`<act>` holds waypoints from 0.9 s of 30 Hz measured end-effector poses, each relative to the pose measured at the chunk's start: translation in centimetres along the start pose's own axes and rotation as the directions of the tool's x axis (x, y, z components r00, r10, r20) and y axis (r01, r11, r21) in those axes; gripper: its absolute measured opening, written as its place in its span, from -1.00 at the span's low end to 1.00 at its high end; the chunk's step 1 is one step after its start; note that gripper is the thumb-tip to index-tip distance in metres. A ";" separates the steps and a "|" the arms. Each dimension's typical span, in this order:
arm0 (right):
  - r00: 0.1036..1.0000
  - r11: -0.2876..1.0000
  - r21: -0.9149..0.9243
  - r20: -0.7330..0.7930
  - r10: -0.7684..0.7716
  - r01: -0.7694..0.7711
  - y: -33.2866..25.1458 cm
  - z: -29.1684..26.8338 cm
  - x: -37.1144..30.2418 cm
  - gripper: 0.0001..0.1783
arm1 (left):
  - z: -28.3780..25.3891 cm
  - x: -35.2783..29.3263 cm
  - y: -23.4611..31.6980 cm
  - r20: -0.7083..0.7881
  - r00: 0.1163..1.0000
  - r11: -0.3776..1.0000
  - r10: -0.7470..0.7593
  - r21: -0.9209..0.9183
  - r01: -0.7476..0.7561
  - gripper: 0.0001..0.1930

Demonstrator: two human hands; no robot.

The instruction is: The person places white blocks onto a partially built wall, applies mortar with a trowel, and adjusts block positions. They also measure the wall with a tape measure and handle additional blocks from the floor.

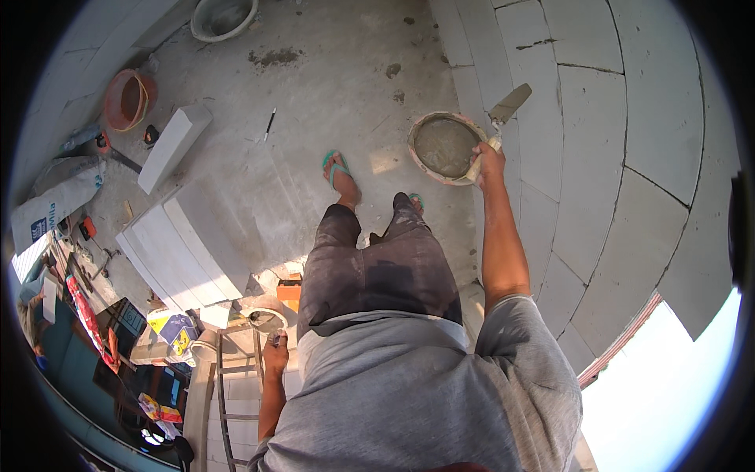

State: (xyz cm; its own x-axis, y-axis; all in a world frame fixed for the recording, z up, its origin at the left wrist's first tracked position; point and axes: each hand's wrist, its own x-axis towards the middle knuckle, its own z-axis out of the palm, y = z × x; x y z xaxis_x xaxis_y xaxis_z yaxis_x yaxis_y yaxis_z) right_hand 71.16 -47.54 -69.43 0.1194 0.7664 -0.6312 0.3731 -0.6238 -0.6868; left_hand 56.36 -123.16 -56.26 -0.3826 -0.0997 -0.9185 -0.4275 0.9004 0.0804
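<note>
Trowel: steel mason's trowel with a pale handle, blade smeared grey, tilted up against the white block wall, just above the pan.
Right hand: my right hand, fingers clenched round the trowel handle, at the pan's rim nearest the wall.
Pan: round shallow mortar pan full of wet grey mix, on the concrete floor, just beyond my feet in green flip-flops.
Left hand: my left hand, well apart from the pan, back by the metal frame; fingers curled on a small object I cannot make out.
Blocks: stacked white rectangular building blocks, left of the pan.
Bucket: orange plastic bucket, far left of the pan.
</note>
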 end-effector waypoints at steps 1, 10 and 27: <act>0.999 1.000 0.015 -0.046 0.015 -0.014 2.4 -1.9 0.4 -0.70 | 0.5 -0.4 0.8 0.020 1.000 1.000 -0.017 0.026 0.016 -0.59; 0.996 0.978 -0.208 -0.073 -0.046 0.030 19.2 -12.2 0.6 -0.64 | 7.6 -3.1 9.0 0.007 0.954 0.954 0.299 -0.020 -0.299 -0.65; 0.982 0.784 -0.620 0.162 0.093 0.028 26.0 -32.5 -3.5 -0.44 | 31.5 -14.5 13.9 0.171 0.844 0.665 0.509 0.545 -0.511 -0.23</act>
State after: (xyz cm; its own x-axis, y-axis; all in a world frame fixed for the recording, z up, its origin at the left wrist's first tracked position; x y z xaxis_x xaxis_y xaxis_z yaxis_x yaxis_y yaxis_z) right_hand 110.35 -61.42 -73.38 0.0029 0.6703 -0.7421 0.8664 -0.3722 -0.3328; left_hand 81.81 -95.89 -54.02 -0.4005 0.4465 -0.8001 0.3578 0.8801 0.3120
